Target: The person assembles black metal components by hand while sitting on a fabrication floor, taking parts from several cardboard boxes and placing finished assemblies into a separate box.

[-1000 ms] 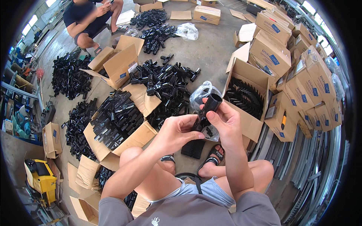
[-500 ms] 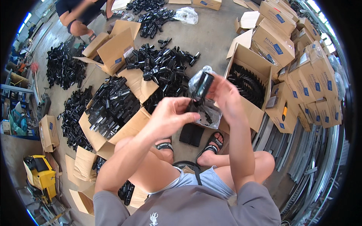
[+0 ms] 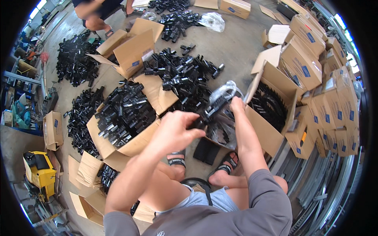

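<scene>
A black tubular part [image 3: 215, 108] slants between my two hands, blurred by motion. My left hand [image 3: 179, 129] is around its near end, thumb and fingers curved on either side of it. My right hand [image 3: 237, 104] is closed at the part's far end, beside crumpled clear plastic [image 3: 228, 89]; what its fingers grip is hidden. Below the hands lies a clear plastic bag [image 3: 222, 133] with small black pieces inside. A flat black ribbed piece [image 3: 206, 151] rests on the floor between my feet.
Piles of black parts [image 3: 179, 70] spread ahead and left, near an open carton [image 3: 138, 144] filled with them. At the right stand an open box [image 3: 264, 128] of black pieces, stacked cartons [image 3: 305, 69] and metal profiles [image 3: 303, 192]. Another person [image 3: 96, 19] crouches far left.
My right hand has gone from spread fingers to closed at the part's far end. The part has tilted from nearly upright to a slant. The view has shifted slightly.
</scene>
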`<state>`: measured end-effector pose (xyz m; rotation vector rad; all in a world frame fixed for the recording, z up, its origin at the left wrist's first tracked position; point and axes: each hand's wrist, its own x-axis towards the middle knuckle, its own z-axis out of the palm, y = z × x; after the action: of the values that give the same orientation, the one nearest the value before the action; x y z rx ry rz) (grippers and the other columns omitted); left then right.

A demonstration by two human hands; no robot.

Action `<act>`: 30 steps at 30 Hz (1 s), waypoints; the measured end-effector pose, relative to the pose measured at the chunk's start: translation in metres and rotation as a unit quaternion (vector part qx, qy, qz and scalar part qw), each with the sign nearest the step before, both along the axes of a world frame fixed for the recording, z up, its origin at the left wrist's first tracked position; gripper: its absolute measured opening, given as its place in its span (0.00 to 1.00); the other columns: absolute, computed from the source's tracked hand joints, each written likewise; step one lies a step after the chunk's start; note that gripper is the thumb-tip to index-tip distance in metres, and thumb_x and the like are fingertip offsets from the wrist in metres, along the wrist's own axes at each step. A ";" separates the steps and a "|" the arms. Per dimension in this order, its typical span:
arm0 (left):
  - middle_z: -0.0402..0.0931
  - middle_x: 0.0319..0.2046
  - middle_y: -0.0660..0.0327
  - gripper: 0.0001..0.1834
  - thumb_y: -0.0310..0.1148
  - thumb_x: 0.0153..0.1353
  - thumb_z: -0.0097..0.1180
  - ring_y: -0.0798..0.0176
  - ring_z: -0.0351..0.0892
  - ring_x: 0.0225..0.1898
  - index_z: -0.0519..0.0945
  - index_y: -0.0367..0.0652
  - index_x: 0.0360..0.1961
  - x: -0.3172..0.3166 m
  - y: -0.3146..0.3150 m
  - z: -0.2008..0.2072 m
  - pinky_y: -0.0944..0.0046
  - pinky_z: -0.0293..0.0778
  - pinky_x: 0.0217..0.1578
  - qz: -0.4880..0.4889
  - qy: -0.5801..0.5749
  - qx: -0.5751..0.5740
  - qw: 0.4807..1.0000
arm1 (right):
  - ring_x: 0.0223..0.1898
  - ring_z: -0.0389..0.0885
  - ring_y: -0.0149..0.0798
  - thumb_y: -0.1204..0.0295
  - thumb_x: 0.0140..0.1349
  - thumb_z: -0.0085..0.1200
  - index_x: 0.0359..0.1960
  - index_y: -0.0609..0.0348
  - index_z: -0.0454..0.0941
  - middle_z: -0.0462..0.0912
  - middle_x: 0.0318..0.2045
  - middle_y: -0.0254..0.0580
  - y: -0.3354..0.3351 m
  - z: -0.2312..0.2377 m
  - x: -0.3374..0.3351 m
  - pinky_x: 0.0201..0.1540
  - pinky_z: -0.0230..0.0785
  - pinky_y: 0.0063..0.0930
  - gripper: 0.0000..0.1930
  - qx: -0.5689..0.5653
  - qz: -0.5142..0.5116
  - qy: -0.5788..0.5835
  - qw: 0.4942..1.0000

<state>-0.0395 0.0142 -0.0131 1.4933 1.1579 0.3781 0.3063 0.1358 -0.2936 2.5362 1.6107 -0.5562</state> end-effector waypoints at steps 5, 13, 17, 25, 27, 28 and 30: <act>0.86 0.29 0.50 0.22 0.31 0.56 0.72 0.63 0.88 0.26 0.85 0.33 0.51 -0.002 0.006 0.024 0.64 0.80 0.32 0.002 0.089 0.118 0.989 | 0.60 0.83 0.57 0.69 0.70 0.48 0.53 0.60 0.86 0.84 0.56 0.60 0.017 -0.059 -0.005 0.62 0.76 0.50 0.17 0.018 -0.096 0.050 0.994; 0.87 0.31 0.49 0.22 0.33 0.57 0.70 0.56 0.89 0.27 0.85 0.35 0.52 -0.004 0.016 0.017 0.59 0.81 0.33 -0.014 0.093 0.096 0.991 | 0.56 0.85 0.58 0.70 0.66 0.58 0.49 0.64 0.87 0.86 0.52 0.60 0.014 -0.083 -0.011 0.60 0.77 0.47 0.14 0.007 -0.142 0.023 0.990; 0.86 0.32 0.45 0.23 0.34 0.54 0.71 0.46 0.88 0.33 0.86 0.35 0.50 -0.002 0.018 0.005 0.54 0.81 0.37 -0.009 0.134 0.199 0.971 | 0.54 0.86 0.61 0.71 0.66 0.56 0.47 0.64 0.87 0.86 0.50 0.64 0.008 -0.061 -0.013 0.56 0.79 0.51 0.14 0.061 -0.175 0.032 0.982; 0.83 0.27 0.44 0.13 0.28 0.50 0.70 0.42 0.86 0.36 0.86 0.35 0.38 0.006 0.009 -0.016 0.47 0.80 0.40 -0.003 0.216 0.248 0.944 | 0.39 0.89 0.43 0.73 0.66 0.62 0.43 0.63 0.86 0.90 0.38 0.50 -0.041 0.084 -0.039 0.46 0.79 0.34 0.08 0.411 -0.070 0.227 0.880; 0.83 0.26 0.43 0.10 0.27 0.51 0.69 0.41 0.86 0.35 0.85 0.33 0.34 0.010 0.006 -0.017 0.46 0.81 0.39 -0.010 0.222 0.270 0.937 | 0.38 0.88 0.34 0.76 0.67 0.63 0.43 0.63 0.86 0.91 0.38 0.45 -0.063 0.146 -0.054 0.45 0.78 0.28 0.06 0.458 -0.043 0.334 0.823; 0.82 0.25 0.43 0.09 0.26 0.51 0.69 0.40 0.86 0.35 0.84 0.33 0.33 0.012 0.004 -0.017 0.45 0.81 0.39 -0.016 0.232 0.284 0.930 | 0.39 0.88 0.31 0.78 0.66 0.64 0.43 0.63 0.86 0.91 0.38 0.43 -0.076 0.179 -0.065 0.45 0.78 0.26 0.06 0.467 -0.026 0.391 0.793; 0.82 0.27 0.43 0.07 0.24 0.50 0.68 0.39 0.86 0.35 0.83 0.34 0.30 0.018 0.002 -0.013 0.44 0.81 0.40 -0.014 0.249 0.296 0.922 | 0.39 0.86 0.28 0.81 0.63 0.66 0.42 0.63 0.87 0.90 0.37 0.39 -0.109 0.245 -0.088 0.45 0.77 0.24 0.07 0.436 0.109 0.332 0.829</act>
<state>-0.0214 0.0157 -0.0257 2.2242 1.4961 0.3553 0.2183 0.0273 -0.0486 2.7838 2.9348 -0.9049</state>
